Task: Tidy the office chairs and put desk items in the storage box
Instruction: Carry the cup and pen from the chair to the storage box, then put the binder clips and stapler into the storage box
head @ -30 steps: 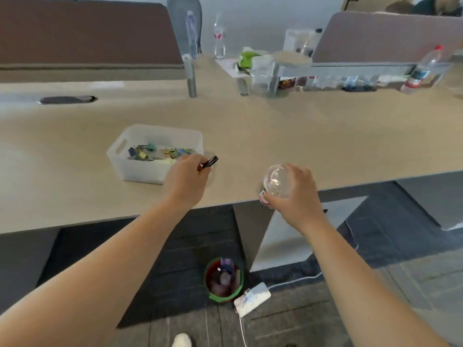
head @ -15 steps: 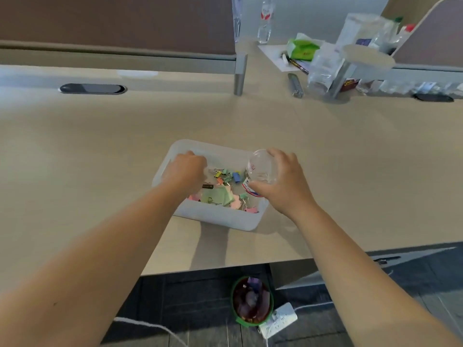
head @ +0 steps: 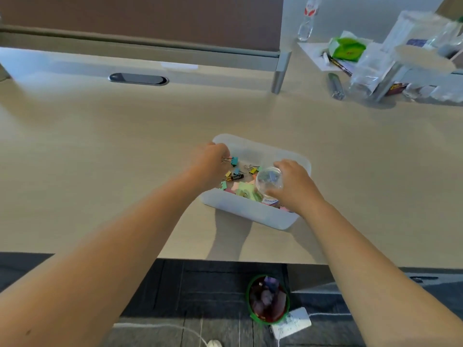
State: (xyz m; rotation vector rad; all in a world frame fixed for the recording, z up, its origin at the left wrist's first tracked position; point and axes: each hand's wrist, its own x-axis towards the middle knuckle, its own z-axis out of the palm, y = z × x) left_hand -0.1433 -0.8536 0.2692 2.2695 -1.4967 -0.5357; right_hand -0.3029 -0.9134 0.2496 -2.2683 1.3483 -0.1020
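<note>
A white translucent storage box (head: 250, 214) sits on the beige desk (head: 100, 146) near its front edge. It holds coloured binder clips (head: 234, 160), sticky notes (head: 244, 189) and a black battery (head: 235, 177). My left hand (head: 210, 160) hangs over the box's left end with its fingers curled down. Its fingertips touch a teal clip's wire handles, and I cannot tell whether they grip it. My right hand (head: 297, 186) holds a small clear round container (head: 269, 180) with a red and blue label, low inside the box's right half.
A brown partition (head: 150, 21) with a metal post (head: 279, 76) lines the back of the desk, with a cable grommet (head: 138, 78) in front. A bottle (head: 308, 21), a green pack (head: 347, 47) and clear bags crowd the back right. A green bin (head: 268, 300) and a power strip (head: 292, 321) lie below.
Both hands moved from the desk's front edge to over the box. The black battery left my left hand and now lies in the box. My right hand lowered the container inside.
</note>
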